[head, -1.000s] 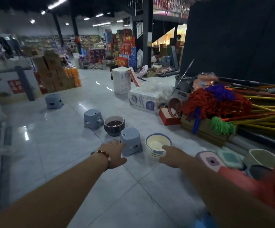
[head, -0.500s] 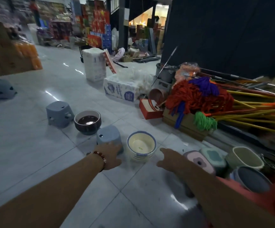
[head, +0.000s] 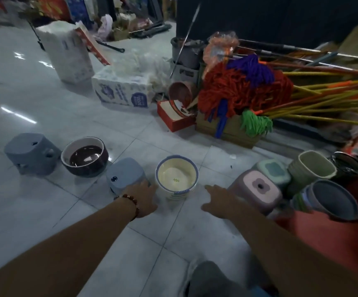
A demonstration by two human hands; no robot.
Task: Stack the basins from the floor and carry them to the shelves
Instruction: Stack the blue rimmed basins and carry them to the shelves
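Observation:
A cream basin with a blue rim stands upright on the tiled floor between my two hands. My left hand, with a bead bracelet at the wrist, is spread open just left of it, close to its wall. On the other side my right hand reaches in with fingers apart and nothing in them, a short gap from the basin. A dark maroon basin sits further left. At the right edge a grey-blue basin and a pale green one lie tilted.
Grey upturned stools flank the maroon basin. Pink and teal stools stand right of my right hand. Mops with long yellow handles, a red box and tissue packs crowd the back.
The view has dropped and come nearer to the floor. Both hands have closed in on the cream basin, now flanking it on either side.

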